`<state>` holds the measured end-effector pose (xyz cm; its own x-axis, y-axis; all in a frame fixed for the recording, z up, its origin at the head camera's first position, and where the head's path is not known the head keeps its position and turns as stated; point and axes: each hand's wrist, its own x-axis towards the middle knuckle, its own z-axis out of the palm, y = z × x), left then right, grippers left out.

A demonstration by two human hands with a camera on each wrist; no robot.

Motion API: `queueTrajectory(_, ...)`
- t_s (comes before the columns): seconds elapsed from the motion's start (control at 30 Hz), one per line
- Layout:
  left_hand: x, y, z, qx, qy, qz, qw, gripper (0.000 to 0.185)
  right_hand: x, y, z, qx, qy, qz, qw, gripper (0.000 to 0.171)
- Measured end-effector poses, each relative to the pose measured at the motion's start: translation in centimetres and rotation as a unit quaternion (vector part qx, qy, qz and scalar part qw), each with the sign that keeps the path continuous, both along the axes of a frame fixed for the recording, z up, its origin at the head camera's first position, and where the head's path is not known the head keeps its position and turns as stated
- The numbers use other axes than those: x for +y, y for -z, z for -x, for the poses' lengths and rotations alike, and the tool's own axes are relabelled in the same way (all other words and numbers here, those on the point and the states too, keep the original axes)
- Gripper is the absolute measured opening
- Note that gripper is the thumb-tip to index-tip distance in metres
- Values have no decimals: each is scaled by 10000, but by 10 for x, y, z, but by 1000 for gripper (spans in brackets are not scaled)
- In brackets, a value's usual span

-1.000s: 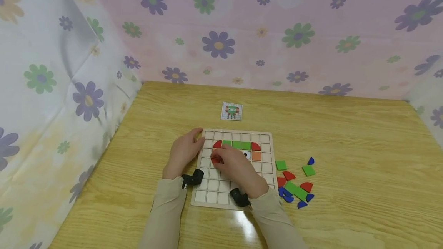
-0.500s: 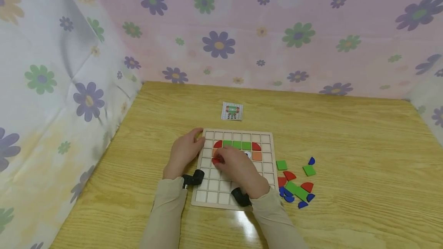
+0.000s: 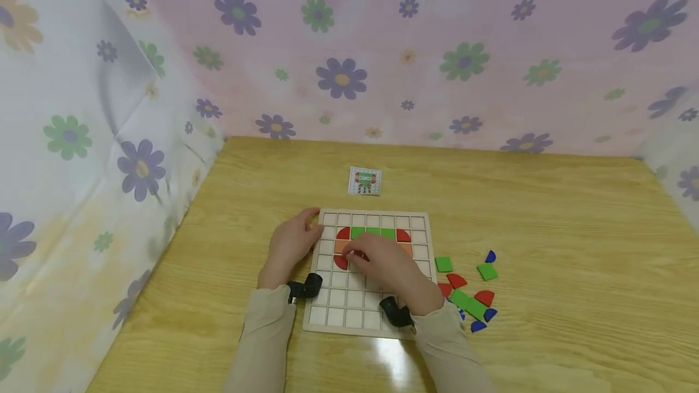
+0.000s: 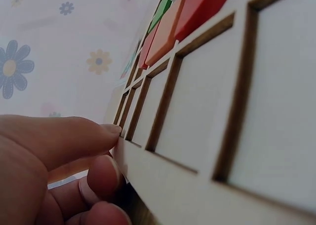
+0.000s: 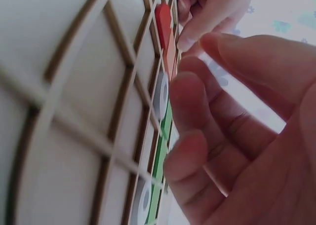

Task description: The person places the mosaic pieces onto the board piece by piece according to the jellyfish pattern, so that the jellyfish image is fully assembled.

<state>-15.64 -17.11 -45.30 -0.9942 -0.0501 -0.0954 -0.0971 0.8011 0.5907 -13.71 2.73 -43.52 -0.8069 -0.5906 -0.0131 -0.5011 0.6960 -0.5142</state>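
The left hand (image 3: 292, 247) is resting against the left edge of the grid board (image 3: 371, 320), thumb lying along the board's upper left corner. In the left wrist view its fingers (image 4: 74, 138) are lying close together and pressing on the board's outer rim, gripping no piece.

Just inside that edge, a red quarter-round piece (image 3: 341, 261) is sitting in a cell of the board's third filled row, below an orange square (image 3: 341, 247). Above the orange square another red quarter-round (image 3: 343, 233) is starting the top filled row, followed to the right by a green run (image 3: 373, 233) and a red quarter-round (image 3: 403, 235) at the row's right end.

The right hand (image 3: 389, 270) is lying over the middle of the board, its fingertips (image 3: 355, 255) reaching to just right of the lower red quarter-round. In the right wrist view the fingers (image 5: 197, 116) are loosely bent and slightly apart above the cells, beside white round-marked pieces (image 5: 161, 94); whether they are pinching anything cannot be told.

Right of the board, loose pieces (image 3: 468, 301) in green, red and blue are lying on the wooden table (image 3: 546, 229). Beyond the board's far edge a small picture card (image 3: 365, 181) is lying flat on the table.
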Motion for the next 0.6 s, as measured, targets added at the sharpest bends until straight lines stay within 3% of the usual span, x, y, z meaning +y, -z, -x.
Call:
queueTrajectory(0.27,0,2,0,25,15,-162,9999,44,18,-1,-4,-142,254,70,9996,16)
queueTrajectory(0.6,0,4,0,51,15,103,9999,46,38,1,0,-308,569,211,9977,15)
